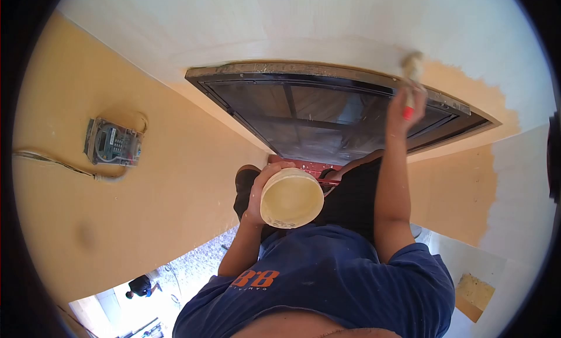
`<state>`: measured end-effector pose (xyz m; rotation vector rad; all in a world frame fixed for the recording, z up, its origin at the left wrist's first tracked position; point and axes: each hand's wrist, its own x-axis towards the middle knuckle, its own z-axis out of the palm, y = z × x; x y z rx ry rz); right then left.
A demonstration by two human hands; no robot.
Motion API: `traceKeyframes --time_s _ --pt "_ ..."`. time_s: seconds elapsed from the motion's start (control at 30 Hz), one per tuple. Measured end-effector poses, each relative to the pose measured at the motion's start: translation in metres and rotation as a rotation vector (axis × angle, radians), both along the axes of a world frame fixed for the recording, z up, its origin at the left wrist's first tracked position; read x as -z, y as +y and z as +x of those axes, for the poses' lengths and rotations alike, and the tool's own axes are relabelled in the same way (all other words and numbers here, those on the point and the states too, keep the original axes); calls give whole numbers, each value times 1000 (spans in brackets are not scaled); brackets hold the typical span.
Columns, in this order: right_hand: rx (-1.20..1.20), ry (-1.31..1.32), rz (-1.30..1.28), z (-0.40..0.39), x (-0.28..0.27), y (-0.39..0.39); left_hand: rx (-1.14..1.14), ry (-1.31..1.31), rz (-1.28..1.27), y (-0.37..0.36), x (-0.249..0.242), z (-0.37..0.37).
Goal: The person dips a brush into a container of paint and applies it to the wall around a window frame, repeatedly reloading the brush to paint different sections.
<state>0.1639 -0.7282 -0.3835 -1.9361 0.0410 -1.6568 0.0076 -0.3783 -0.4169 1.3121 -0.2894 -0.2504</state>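
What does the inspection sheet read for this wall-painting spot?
Surface: wall, part orange, part cream.
Job's things: tub; brush with its bristles on the wall.
Clutter: nothing seen.
Grips: left hand closed around the tub; right hand closed on the brush handle.
Cables: cable runs to a meter box.
Surroundings: dark window frame, red step, another person below.

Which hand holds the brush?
The right hand. It is raised to the wall above the window frame and grips the brush by its red handle. The left hand holds a tub lower down.
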Motion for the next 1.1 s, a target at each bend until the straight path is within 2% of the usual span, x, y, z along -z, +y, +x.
traceKeyframes --time_s 0.1,0.17,0.2,0.27,0.33,0.4,0.43,0.47,0.5,0.57,0.63,0.67,0.7,0.77,0.87,0.9,0.93,0.97,1.0,1.03,1.1 --pt "-141 91 -14 16 -7 60 73 -46 -96 -4 -7 1" --pt "-385 92 28 18 -7 82 6 -270 80 -6 -15 -1" --pt "-380 88 32 16 -7 83 12 -273 83 -7 -14 -2" --pt "-539 12 -12 16 -8 88 -64 -120 57 -6 -11 -4" --pt "-322 157 -44 9 -3 61 -58 -125 20 -5 -17 -3" --pt "-79 172 -112 5 -3 10 -72 -122 -22 -2 -12 -5" --pt "-176 134 88 0 -1 -13 -52 -83 -28 2 -1 -6" --pt "-164 151 159 -6 -3 -33 -32 -43 -34 5 5 -7" --pt "-51 85 77 -10 0 -49 -62 -38 -39 7 1 -8" --pt "-39 9 105 -17 9 -64 -28 -205 142 6 -15 -8" --pt "201 -79 75 -24 13 -68 -81 -301 85 -1 -19 -10" --pt "196 -78 72 -20 19 -66 -109 -403 32 -3 -19 -10" --pt "132 -64 20 -17 21 -53 -106 -404 28 -2 -17 -11" --pt "28 -15 -17 -11 25 -20 -22 16 0 4 -8 -16" --pt "-126 149 -1 1 27 43 -21 -25 74 7 0 -13" --pt "-281 99 41 10 36 57 30 -22 72 0 -7 -10" --pt "-364 163 48 7 34 73 -16 -180 126 -7 -22 -8" --pt "-568 79 13 11 36 80 -67 -338 175 -13 -33 -6" --pt "-606 88 18 10 35 88 -82 -495 233 -19 -38 -1" --pt "-582 89 25 9 35 78 -58 -496 232 -23 -37 0" --pt "-513 135 -52 10 35 55 -50 -271 11 -26 -33 -2"
